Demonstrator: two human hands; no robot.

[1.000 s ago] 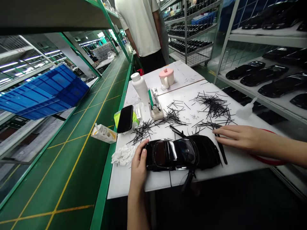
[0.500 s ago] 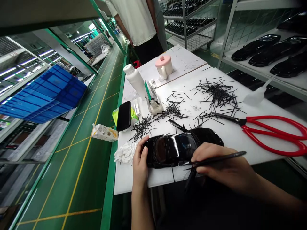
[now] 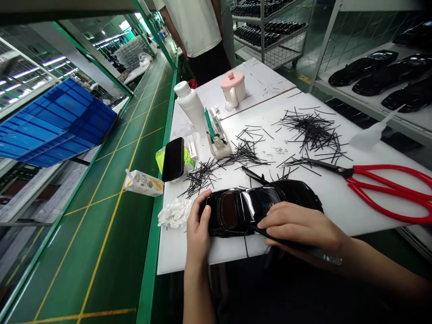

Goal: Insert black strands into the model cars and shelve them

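Note:
A glossy black model car lies at the near edge of the white table, one door standing out on its far side. My left hand is closed around the car's left end, thumb on top. In my right hand is a slim dark tool that looks like tweezers, its rear end sticking out below the palm. The fingertips press near the car's close side by the door; the tool's tip is hidden there. Thin black strips lie in loose piles beyond the car.
Red-handled scissors lie at right near a translucent squeeze bottle. At left are crumpled tissue, a phone, a drink carton, a white bottle and a lidded cup. A person stands behind; racks hold more cars.
My right hand has turned over and shifted slightly left along the car, so the tool's rear end now points down toward me. My left hand keeps its hold. The view has shifted slightly.

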